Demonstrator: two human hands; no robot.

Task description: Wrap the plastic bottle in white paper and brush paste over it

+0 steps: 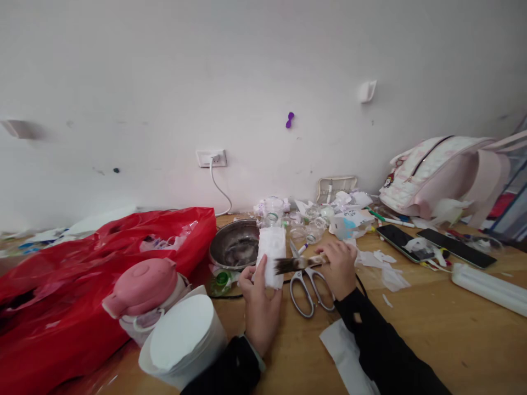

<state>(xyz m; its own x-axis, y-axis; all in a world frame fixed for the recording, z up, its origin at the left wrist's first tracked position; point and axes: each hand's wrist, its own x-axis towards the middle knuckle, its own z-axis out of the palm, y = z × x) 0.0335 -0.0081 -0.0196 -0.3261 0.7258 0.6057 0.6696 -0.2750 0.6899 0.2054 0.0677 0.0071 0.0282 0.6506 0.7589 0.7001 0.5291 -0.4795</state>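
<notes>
My left hand grips the lower end of a plastic bottle wrapped in white paper, whose clear neck points away from me. From the right, my right hand is closed round the handle of a paintbrush. Its dark bristles lie against or just over the white wrap; I cannot tell whether they touch. Below the brush, grey-handled scissors rest on the wooden table. Just behind my left hand sits a metal bowl with murky liquid in it.
On the left are a red plastic bag, a pink-lidded bottle and a white paper roll. Plastic and paper scraps litter the back. Phones and a backpack lie to the right, by the wall.
</notes>
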